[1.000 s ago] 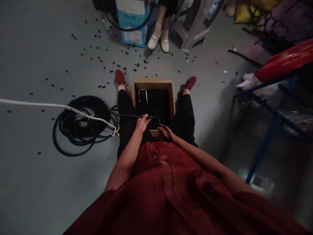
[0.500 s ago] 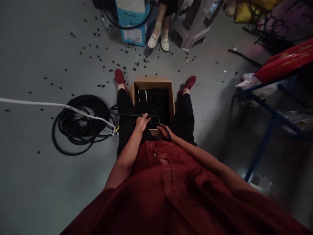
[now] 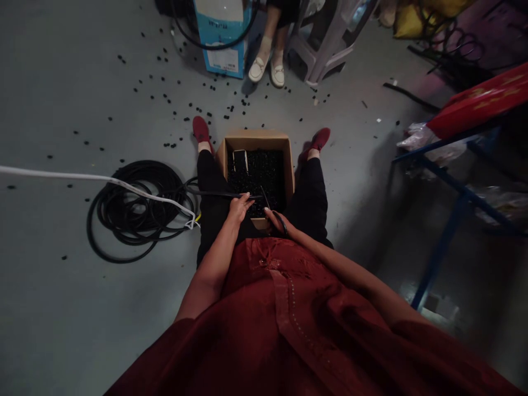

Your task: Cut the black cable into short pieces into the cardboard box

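Note:
Between my legs stands an open cardboard box [image 3: 256, 134], filled with small black cut pieces [image 3: 264, 168]. A phone-like object with a pale rim [image 3: 240, 161] lies on the pieces at the far left inside. My left hand [image 3: 240, 207] grips a black hose [image 3: 214, 193] near its end, over the box's near part. That hose runs left over my thigh to a loose coil [image 3: 138, 206] on the floor. In my right hand [image 3: 278, 220] is a pair of scissors [image 3: 266, 199], its blades pointing up and left beside the hose end. Whether the blades touch the hose, I cannot tell.
Black bits litter the floor ahead. A white cable [image 3: 82, 175] crosses on the left. Beyond the box are a blue-and-white carton [image 3: 225, 41], a person's white shoes [image 3: 278, 74] and a plastic stool [image 3: 317, 55]. A blue metal frame [image 3: 447, 242] stands right.
The scissor blades look closer together beside the hose end. Both hands stay at nearly the same place, and the hose and box have hardly shifted.

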Motion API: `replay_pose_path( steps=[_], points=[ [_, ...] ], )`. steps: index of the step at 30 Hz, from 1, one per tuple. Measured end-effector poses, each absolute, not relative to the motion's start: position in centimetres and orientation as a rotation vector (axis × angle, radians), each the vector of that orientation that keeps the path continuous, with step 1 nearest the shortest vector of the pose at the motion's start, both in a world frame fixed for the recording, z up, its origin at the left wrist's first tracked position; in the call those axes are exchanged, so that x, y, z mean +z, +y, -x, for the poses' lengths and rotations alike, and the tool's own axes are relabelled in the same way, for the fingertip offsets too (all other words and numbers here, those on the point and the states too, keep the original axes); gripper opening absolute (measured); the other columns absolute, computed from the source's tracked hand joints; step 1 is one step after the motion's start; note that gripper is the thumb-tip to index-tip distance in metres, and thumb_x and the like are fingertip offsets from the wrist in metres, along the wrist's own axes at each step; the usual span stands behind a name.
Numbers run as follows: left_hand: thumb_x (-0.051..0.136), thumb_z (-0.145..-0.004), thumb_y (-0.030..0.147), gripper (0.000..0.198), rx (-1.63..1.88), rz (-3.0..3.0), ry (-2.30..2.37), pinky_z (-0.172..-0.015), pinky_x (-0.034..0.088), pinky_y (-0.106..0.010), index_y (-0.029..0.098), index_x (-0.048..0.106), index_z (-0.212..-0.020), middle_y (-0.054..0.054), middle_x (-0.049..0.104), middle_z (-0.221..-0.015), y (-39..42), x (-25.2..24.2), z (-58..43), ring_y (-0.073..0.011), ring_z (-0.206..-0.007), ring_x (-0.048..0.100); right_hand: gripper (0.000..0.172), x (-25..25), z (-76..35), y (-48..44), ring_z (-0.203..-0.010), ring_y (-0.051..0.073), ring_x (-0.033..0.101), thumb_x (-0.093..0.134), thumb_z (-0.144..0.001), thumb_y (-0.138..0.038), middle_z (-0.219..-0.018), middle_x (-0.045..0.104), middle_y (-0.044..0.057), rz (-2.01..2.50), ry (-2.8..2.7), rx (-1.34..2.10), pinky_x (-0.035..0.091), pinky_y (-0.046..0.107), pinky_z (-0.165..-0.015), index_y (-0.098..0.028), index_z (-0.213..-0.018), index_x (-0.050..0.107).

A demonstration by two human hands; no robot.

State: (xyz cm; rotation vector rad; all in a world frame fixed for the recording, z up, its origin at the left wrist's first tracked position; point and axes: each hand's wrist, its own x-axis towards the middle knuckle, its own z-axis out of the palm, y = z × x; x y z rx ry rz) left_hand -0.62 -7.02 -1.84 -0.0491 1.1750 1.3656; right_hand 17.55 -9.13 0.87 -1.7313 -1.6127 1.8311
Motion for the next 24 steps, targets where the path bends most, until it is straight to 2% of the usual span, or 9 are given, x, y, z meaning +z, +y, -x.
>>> replay_pose_path(
  steps=[4,11,18,24],
  points=[
    [0.072,-0.076,0.010,0.016,1.365,0.055,1.181,-0.089,0.055,-0.037,0.013,0.057,-0.073,0.002,0.062,-0.068,-7.0,-1.9,0.5,-0.0105,-0.072,0.065,0.054,0.6,-17.7,-9.3,-0.051,0.013,0.055,0.030,-0.094,-0.065,-0.059,0.056,0.000,1.706,-1.626,1.841,0.045,0.024,-0.050,-0.018,-0.085,0.057],
    [0.070,-0.077,0.009,0.015,1.372,0.068,1.194,-0.091,0.053,-0.039,0.013,0.057,-0.073,0.002,0.062,-0.068,-7.0,-1.8,0.4,-0.0102,-0.070,0.064,0.054,1.0,-17.5,-9.0,-0.050,0.013,0.052,0.032,-0.094,-0.064,-0.056,0.055,0.001,1.854,-1.711,1.757,0.042,0.024,-0.050,-0.019,-0.080,0.057],
    [0.073,-0.075,0.012,0.015,1.372,0.064,1.203,-0.091,0.053,-0.039,0.012,0.058,-0.072,0.001,0.062,-0.068,-7.0,-2.2,0.4,-0.0114,-0.074,0.065,0.050,2.4,-17.5,-8.4,-0.053,0.015,0.051,0.043,-0.091,-0.062,-0.055,0.055,0.003,1.835,-1.842,1.695,0.040,0.027,-0.054,-0.021,-0.064,0.054],
    [0.073,-0.074,0.011,0.016,1.364,0.068,1.209,-0.092,0.053,-0.040,0.013,0.057,-0.071,0.002,0.061,-0.067,-7.0,-1.9,0.4,-0.0120,-0.076,0.065,0.049,2.5,-17.5,-8.6,-0.056,0.016,0.052,0.043,-0.092,-0.062,-0.056,0.054,0.002,1.841,-1.815,1.684,0.040,0.026,-0.056,-0.022,-0.067,0.054]
  ],
)
